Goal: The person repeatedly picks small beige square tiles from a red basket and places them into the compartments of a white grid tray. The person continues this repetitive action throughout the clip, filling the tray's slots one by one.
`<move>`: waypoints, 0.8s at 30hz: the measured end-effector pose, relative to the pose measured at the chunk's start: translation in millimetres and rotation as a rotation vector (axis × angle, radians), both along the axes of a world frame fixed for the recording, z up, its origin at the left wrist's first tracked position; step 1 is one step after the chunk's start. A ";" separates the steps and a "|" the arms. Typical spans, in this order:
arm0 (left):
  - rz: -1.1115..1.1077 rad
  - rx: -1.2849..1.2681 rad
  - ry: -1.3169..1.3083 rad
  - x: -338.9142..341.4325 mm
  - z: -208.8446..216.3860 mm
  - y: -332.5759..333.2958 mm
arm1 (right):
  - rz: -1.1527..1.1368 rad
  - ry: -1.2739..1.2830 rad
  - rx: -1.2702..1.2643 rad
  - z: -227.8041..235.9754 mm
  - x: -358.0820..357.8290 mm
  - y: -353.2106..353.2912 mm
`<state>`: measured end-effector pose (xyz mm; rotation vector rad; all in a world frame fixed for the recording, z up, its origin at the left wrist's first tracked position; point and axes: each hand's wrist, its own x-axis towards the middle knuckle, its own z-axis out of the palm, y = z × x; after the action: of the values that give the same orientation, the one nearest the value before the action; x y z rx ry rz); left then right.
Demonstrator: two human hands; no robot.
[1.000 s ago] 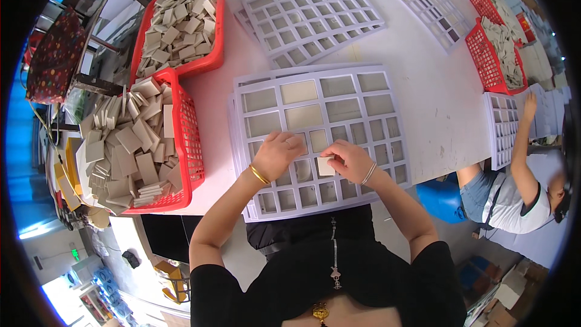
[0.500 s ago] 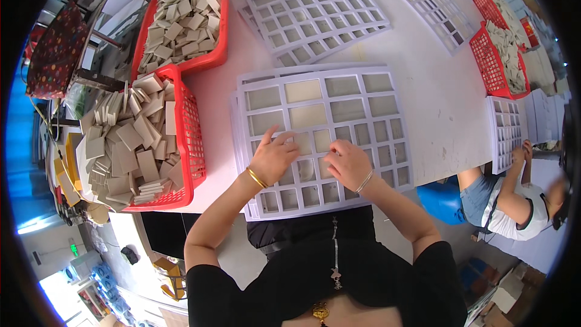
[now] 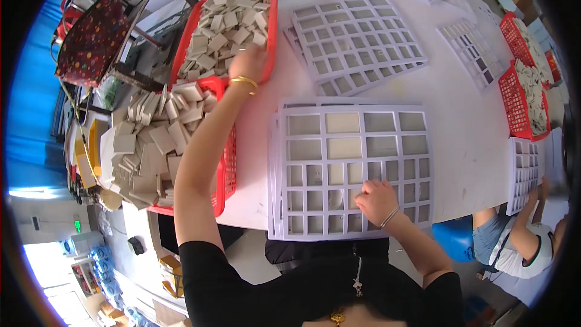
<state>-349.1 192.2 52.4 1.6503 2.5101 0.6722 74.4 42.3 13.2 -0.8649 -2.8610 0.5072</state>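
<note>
White grid frame (image 3: 364, 134): lying flat on the white table (image 3: 466, 166), right at the near edge, on top of other frames, with edges peeking out along the left side.
Cream tiles (image 3: 343, 148): set inside the frame, two big ones one above the other in the second column, two smaller ones side by side just below.
Right hand (image 3: 376, 201): down on the frame, right of the lower cells of that column, fingers bent and bunched together; cannot tell whether pinching anything. Wearing a thin silver band (image 3: 390, 217) at the wrist.
Left hand (image 3: 248, 62): out at full stretch, over the far red basket (image 3: 273, 27), near the right rim, all a blur; cannot tell whether apart, together or clamped on a tile. Gold bangle (image 3: 245, 80) on the wrist.
Beige tiles (image 3: 218, 42): heaped loose in that far basket, lying every which way.
Near red basket (image 3: 229, 160): piled high too, with larger tiles (image 3: 125, 143), partly behind the left forearm.
Spare frames (image 3: 361, 36): stacked askew beyond the main one.
Co-worker (image 3: 523, 245): over at far right, in a white top, hands at another grid frame (image 3: 524, 166).
</note>
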 end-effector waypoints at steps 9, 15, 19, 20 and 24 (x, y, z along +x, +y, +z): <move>-0.126 -0.260 0.078 -70.3 -64.0 46.6 | -0.042 -0.004 -0.054 -0.9 7.0 -2.5; 0.046 0.223 -0.245 -54.6 -25.3 20.9 | -0.025 -0.002 -0.056 0.2 3.5 -0.7; -0.260 0.392 -0.469 12.6 2.5 -22.0 | -0.057 0.214 -0.106 6.6 -3.1 14.6; -0.328 0.326 -0.651 40.5 5.8 -39.9 | -0.084 0.309 -0.105 8.4 -7.1 20.3; -0.484 -0.031 -0.995 147.2 17.8 -142.4 | -0.301 0.730 -0.563 53.4 -36.7 30.6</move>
<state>-201.9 49.7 70.3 1.3227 1.3682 1.0282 37.7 72.9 66.6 -0.9034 -1.9072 1.2962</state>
